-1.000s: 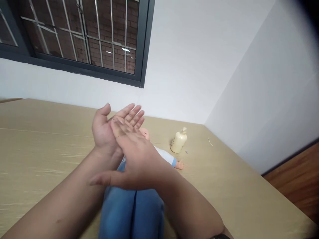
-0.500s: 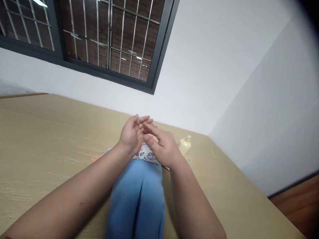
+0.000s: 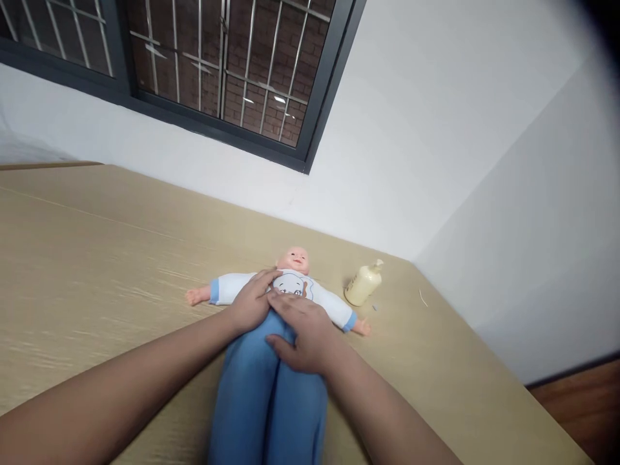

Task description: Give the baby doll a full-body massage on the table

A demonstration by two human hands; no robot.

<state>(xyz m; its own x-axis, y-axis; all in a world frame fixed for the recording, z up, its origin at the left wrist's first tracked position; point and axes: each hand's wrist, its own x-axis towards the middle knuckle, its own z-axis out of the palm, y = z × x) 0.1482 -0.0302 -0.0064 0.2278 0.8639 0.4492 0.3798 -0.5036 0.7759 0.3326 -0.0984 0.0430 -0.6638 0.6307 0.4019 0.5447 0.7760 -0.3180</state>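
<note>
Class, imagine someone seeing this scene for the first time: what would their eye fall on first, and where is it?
Probably the doll, face up at lower center, arms spread on the tan surface. The person's left hand and right hand appear to rest on its middle, fingers extended. Next come the cream pump bottle to the doll's right in the picture and the dark-framed, barred window at upper left.

Surface [image 3: 121, 258] and items resting on it

Flat, tan, faintly streaked at left. Doll [image 3: 296, 283]: lying on its back, arms spread wide. Bottle [image 3: 364, 286]: cream, standing, near the doll's arm on the right. Speck [image 3: 374, 308]: bluish, just beside the bottle's base. Strand [image 3: 423, 298]: thin, pale, curved, farther right.
</note>
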